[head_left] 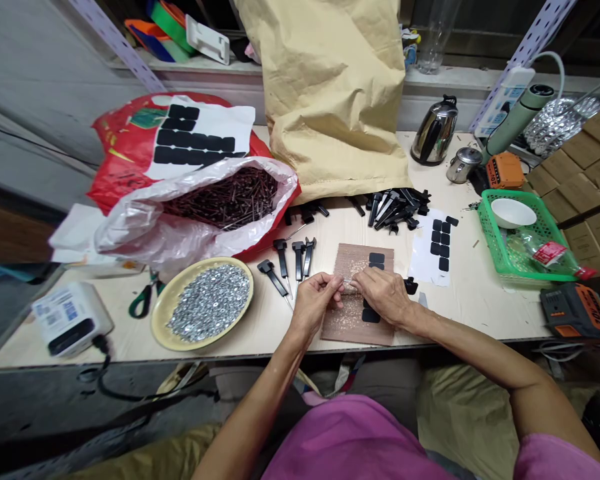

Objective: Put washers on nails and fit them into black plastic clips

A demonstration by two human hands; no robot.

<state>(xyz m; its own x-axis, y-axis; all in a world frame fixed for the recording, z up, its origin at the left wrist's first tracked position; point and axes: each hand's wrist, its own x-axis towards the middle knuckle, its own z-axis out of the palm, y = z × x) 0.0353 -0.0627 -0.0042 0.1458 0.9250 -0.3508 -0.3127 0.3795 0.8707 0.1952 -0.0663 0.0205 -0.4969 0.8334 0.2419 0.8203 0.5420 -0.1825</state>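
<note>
Over a brown board at the table's front, my left hand and my right hand meet, both closed in a pinch. Something small and pale shows between the fingertips, too small to name. Black rounded stickers lie on the board, partly behind my right hand. Several black T-shaped plastic parts, some with thin metal rods, lie left of the board. Further left, a yellow plate holds many small silver washers. Behind it, an open red and white bag is full of dark screws.
A pile of black plastic parts lies before a large tan paper sack. To the right are a sticker sheet, green basket, kettle and orange battery charger. Scissors and a white box lie left.
</note>
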